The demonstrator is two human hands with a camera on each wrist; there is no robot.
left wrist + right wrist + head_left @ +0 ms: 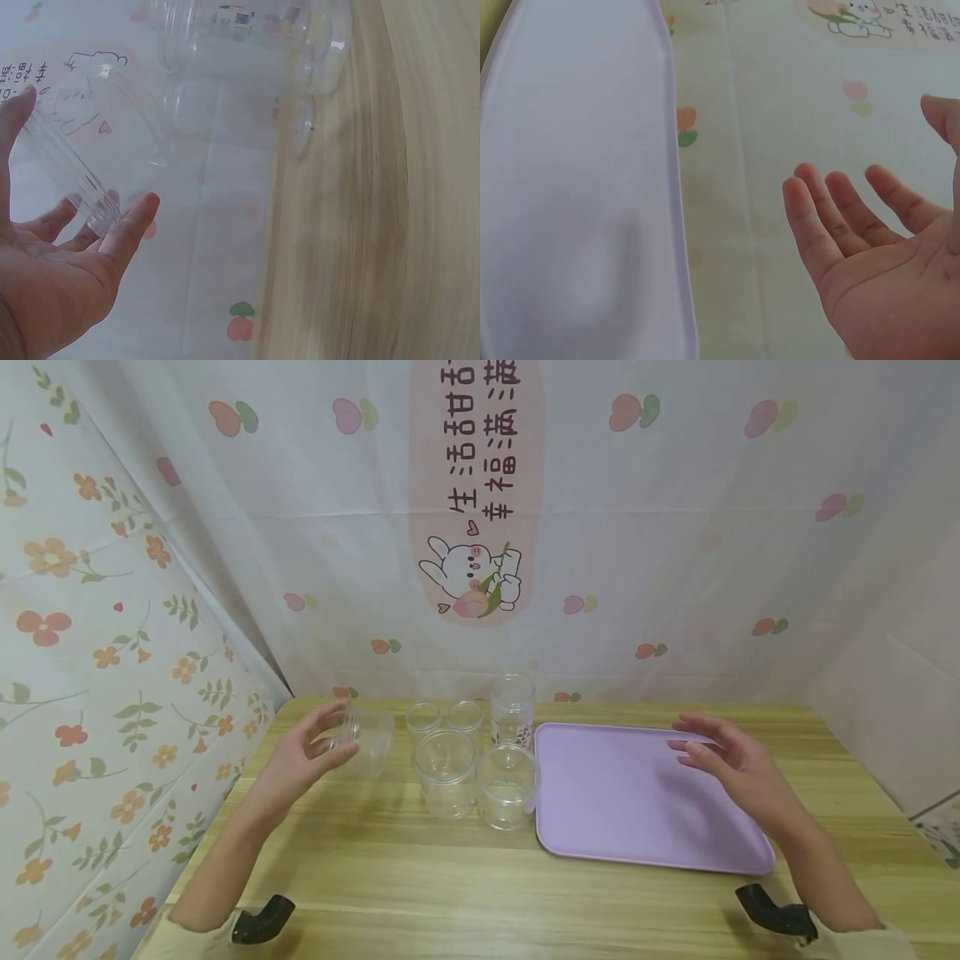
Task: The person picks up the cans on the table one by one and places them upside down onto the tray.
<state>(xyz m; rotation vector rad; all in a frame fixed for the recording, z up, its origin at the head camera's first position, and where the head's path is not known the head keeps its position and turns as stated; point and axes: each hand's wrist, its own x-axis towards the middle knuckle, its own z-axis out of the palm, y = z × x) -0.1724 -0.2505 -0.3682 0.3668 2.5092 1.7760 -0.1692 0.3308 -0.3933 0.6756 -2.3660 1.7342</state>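
Note:
My left hand (303, 756) grips a clear plastic cup (371, 739) by its wide rim, holding it tilted above the left part of the table. In the left wrist view the fingers and thumb curl round the ridged rim of this cup (120, 127). Just to its right stand two small clear cups, a wide clear jar (447, 777), a second clear jar (507, 789) and a tall printed glass (513, 714). Over the right side of a purple tray (615, 802) hovers my right hand (738, 768), its fingers loosely bent and holding nothing.
The tray lies flat on the wooden table (420, 893), right of the clear vessels. A printed curtain (675, 568) hangs behind the table's back edge, and a flowered cloth (97, 693) hangs along the left.

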